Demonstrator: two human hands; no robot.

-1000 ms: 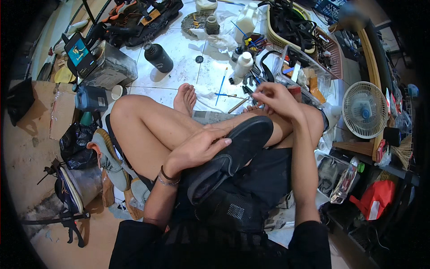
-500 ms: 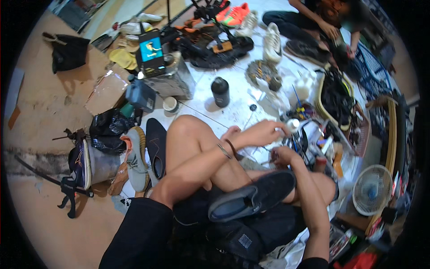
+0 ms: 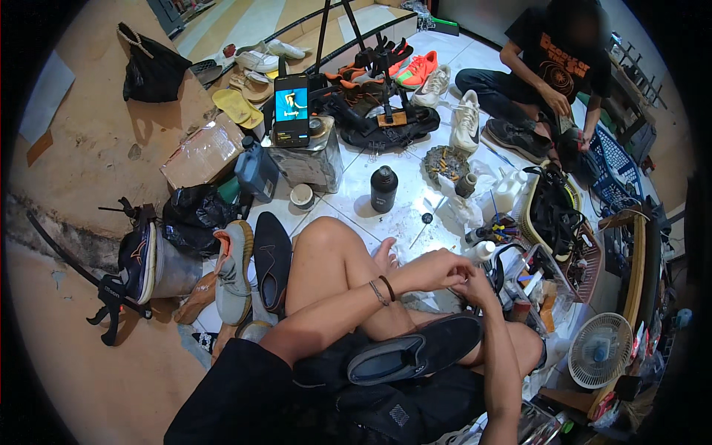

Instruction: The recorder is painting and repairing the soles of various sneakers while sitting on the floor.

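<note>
1. The black slip-on shoe (image 3: 449, 343) is lying across the person's lap, its opening facing up and its toe pointing toward the right forearm (image 3: 503, 363).
2. The left hand (image 3: 436, 271) and the right hand (image 3: 475, 288) are meeting beyond the shoe, farther from the body; the fingers are staying clear of it.
3. The left fingers are bending inward, bunching against the right hand; I cannot tell whether anything small is sitting between them.
4. The right fingers are curling, partly hidden, so I cannot tell what they are gripping, if anything.
5. A white bottle (image 3: 483, 253) is showing just beyond the hands.
</note>
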